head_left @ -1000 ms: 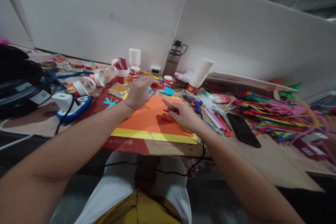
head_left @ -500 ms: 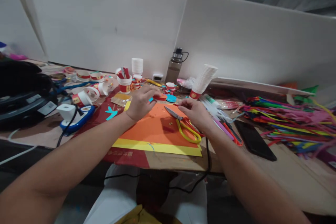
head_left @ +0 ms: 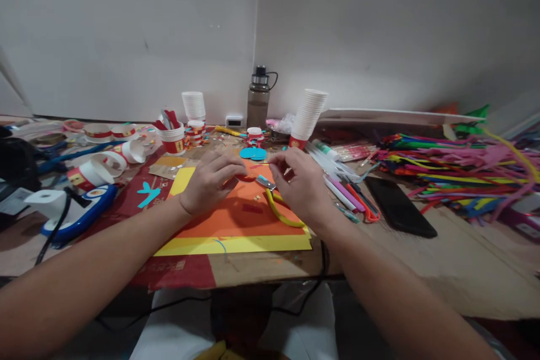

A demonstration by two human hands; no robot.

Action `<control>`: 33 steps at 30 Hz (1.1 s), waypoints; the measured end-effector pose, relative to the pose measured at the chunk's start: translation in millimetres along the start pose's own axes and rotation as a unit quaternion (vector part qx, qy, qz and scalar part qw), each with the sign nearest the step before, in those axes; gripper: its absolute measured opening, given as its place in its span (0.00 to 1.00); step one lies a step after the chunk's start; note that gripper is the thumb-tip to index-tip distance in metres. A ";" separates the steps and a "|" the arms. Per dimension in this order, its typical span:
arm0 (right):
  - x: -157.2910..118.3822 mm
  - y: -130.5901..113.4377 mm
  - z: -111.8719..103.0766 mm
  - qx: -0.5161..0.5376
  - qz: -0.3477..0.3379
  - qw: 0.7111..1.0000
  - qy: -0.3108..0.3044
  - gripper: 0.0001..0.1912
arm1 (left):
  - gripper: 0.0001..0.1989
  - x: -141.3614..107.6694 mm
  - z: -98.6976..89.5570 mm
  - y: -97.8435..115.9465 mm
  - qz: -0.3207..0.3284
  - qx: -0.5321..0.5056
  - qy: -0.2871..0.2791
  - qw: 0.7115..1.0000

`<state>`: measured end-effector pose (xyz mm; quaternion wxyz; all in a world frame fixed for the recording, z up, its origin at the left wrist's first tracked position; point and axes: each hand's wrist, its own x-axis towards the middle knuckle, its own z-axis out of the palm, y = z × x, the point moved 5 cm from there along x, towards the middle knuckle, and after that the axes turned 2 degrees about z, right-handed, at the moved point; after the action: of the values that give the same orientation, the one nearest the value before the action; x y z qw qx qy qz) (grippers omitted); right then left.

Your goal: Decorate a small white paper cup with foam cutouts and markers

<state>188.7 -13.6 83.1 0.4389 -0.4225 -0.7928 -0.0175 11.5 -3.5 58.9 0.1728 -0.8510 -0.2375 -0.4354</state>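
Note:
Over the left part of the orange sheet (head_left: 228, 219), my left hand (head_left: 213, 180) pinches a small red piece (head_left: 247, 178) at its fingertips. My right hand (head_left: 299, 180) is closed just to the right, thumb and fingers together; what they hold, if anything, is too small to name. Scissors with yellow handles (head_left: 282, 215) lie on the sheet beside my right hand, their blades pointing to the left hand. Yellow paper (head_left: 248, 243) shows under the orange sheet. Blue paper discs (head_left: 253, 153) lie just beyond my hands.
Behind stand a bottle (head_left: 258, 98), a tall cup stack (head_left: 310, 115) and a cup of tools (head_left: 172, 140). On the right are pens (head_left: 343, 194), a black phone (head_left: 399, 205) and pipe cleaners (head_left: 455, 163). A blue-and-white power strip (head_left: 80, 216) is at left.
The view has swung to the right, so the table items appear further left. My two hands have come closer together, and my right hand now covers part of the scissors.

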 end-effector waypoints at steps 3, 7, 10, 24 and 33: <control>-1.3 -2.2 3.7 -0.018 -0.012 1.000 -0.015 0.05 | 0.08 -0.5 2.5 -0.3 -0.009 0.007 -0.012 1.000; -3.8 -3.9 9.1 -0.026 -0.031 0.999 -0.025 0.06 | 0.09 -0.6 1.4 -0.1 0.001 0.022 -0.006 1.000; -5.6 -3.8 12.0 -0.036 -0.037 0.998 -0.033 0.07 | 0.08 -0.6 -0.7 1.7 0.021 0.026 0.005 0.999; -12.3 -7.4 18.5 -0.010 -0.093 0.995 -0.019 0.07 | 0.05 1.1 -2.6 8.4 0.047 0.034 0.003 0.998; -12.6 -8.5 21.0 0.022 -0.093 0.995 -0.029 0.08 | 0.05 0.5 -3.3 6.5 0.040 0.033 0.008 0.999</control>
<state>171.8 -18.9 64.2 0.4216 -0.3373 -0.8412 -0.0290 13.2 -10.4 60.6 0.2200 -0.8499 -0.2160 -0.4273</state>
